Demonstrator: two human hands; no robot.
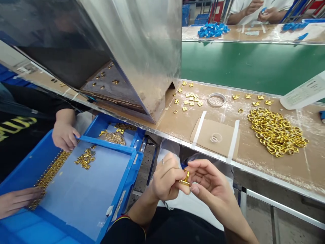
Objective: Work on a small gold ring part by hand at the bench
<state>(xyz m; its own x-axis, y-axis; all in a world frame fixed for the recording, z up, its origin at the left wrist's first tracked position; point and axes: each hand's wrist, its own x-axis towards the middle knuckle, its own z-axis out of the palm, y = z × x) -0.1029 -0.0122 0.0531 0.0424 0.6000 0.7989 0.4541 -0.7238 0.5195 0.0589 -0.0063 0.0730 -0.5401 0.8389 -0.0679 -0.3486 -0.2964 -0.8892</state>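
In front of my lap, my left hand [169, 178] pinches a shiny gold ring [186, 179] with a flat plate, between thumb and forefinger. Close on the other side of it is my right hand [212, 183], thumb and fingers apart and curved about the ring; whether a fingertip touches it I cannot tell. Beyond my hands, a cardboard piece [218, 134] is taped to the bench with white strips, and a small clear round dish [216, 137] with tiny rings lies on it. A large heap of gold rings [276, 132] sits on the right.
Square gold pieces [191, 99] and a tape roll [217, 99] lie on the bench. A metal hood [142, 51] stands left of them. A co-worker's hands [65, 134] are over a blue tray [101, 189] with rows of gold pieces. A green belt [254, 64] runs behind.
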